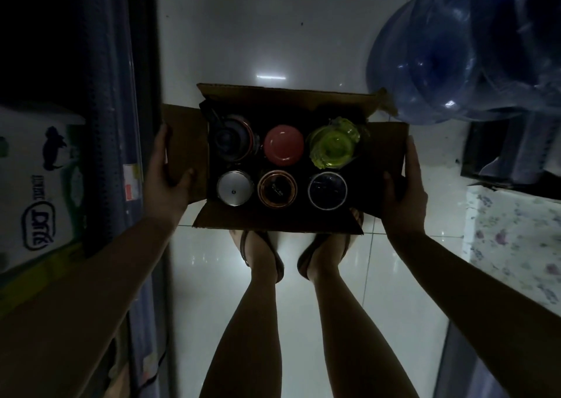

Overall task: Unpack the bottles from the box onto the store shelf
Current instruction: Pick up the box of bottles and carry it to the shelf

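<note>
An open cardboard box (pixel 285 100) hangs in front of me above the white tiled floor, seen from straight above. My left hand (pixel 165 182) grips its left flap and my right hand (pixel 403 191) grips its right flap. Several bottles stand upright inside in two rows, only their tops showing. The far row has a dark-lidded bottle (pixel 232 138), a red-capped bottle (pixel 283 145) and a lime green-lidded bottle (pixel 332 147). The near row has a silver-capped bottle (pixel 234 187), a brown-rimmed bottle (pixel 277 189) and a dark blue bottle (pixel 327 189). The store shelf (pixel 100 124) runs along my left.
White cartons (pixel 39 179) sit on the shelf at left, with price tags on its edge. Large blue water jugs (pixel 449 51) lie stacked at the upper right. A floral-patterned surface (pixel 516 246) is at the right. My sandalled feet stand below the box.
</note>
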`<state>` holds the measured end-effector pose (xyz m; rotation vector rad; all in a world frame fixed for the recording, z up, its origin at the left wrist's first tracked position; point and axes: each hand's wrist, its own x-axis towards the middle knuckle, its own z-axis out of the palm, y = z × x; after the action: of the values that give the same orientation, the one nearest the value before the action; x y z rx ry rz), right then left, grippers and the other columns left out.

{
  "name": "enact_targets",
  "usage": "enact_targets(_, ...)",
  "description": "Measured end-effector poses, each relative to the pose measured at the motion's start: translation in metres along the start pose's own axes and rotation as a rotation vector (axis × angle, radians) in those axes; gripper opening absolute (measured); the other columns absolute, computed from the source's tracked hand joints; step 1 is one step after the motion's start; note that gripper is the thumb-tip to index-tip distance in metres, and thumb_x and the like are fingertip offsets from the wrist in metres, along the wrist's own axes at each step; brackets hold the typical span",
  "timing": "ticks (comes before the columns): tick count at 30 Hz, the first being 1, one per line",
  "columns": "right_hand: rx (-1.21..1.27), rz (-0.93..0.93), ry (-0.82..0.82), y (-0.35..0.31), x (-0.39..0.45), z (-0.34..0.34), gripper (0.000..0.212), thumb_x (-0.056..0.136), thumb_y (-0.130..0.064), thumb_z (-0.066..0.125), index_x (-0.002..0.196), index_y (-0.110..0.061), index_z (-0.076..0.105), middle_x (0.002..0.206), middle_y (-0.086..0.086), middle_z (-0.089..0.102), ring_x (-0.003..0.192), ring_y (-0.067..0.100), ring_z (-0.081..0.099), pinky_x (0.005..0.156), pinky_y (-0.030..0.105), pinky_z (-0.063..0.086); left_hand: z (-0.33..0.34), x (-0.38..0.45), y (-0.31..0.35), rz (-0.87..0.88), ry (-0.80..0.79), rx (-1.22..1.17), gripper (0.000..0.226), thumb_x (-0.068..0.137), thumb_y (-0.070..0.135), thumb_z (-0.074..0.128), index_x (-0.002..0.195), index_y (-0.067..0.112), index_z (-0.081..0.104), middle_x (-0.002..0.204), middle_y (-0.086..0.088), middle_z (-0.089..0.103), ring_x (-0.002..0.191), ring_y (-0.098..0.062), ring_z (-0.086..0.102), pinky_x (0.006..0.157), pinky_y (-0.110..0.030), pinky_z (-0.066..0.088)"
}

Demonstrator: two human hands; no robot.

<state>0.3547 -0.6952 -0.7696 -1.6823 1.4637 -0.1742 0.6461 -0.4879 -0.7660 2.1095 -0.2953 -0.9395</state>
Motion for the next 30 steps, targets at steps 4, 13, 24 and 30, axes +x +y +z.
enact_targets(4, 0.004, 0.002, 0.025, -0.016, -0.007, -0.017, 0.055, 0.101, -0.021, 0.044, 0.15, -0.031, 0.022, 0.132, 0.012, 0.059, 0.106, 0.019, 0.063, 0.087, 0.012, 0.05, -0.008, -0.009, 0.016, -0.008, 0.0, -0.018, 0.079, 0.09, -0.003, 0.055, 0.147, 0.043, 0.025, 0.153, 0.004, 0.035, 0.135, -0.016, 0.042, 0.105, -0.048, 0.044)
enact_targets(13, 0.08, 0.06, 0.144, -0.104, -0.081, -0.108, 0.057, 0.097, -0.013, 0.051, 0.143, -0.039, 0.029, 0.103, 0.006, 0.066, 0.08, -0.015, 0.059, 0.067, -0.005, 0.04, -0.06, -0.073, 0.128, 0.046, -0.064, -0.075, 0.075, 0.09, -0.008, 0.054, 0.147, 0.034, 0.03, 0.139, 0.016, 0.047, 0.119, 0.008, 0.052, 0.095, -0.016, 0.048)
enact_targets(24, 0.233, 0.122, 0.54, -0.254, -0.238, -0.283, 0.054, 0.093, -0.028, 0.051, 0.138, -0.055, 0.035, 0.057, 0.002, 0.063, 0.048, 0.023, 0.058, 0.054, 0.034, 0.053, -0.136, -0.167, 0.376, 0.354, -0.299, -0.018, 0.084, 0.082, -0.016, 0.059, 0.138, 0.044, 0.04, 0.144, 0.002, 0.048, 0.128, -0.023, 0.051, 0.104, -0.035, 0.045)
enact_targets(30, 0.257, 0.191, 0.777, -0.285, -0.337, -0.35, 0.06, 0.094, -0.011, 0.054, 0.138, -0.047, 0.038, 0.044, -0.005, 0.048, 0.041, 0.011, 0.03, 0.04, 0.015, 0.025, -0.139, -0.225, 0.479, 0.501, -0.45, 0.046, 0.081, 0.085, -0.014, 0.056, 0.13, 0.053, 0.044, 0.132, 0.0, 0.058, 0.106, -0.006, 0.064, 0.091, -0.025, 0.052)
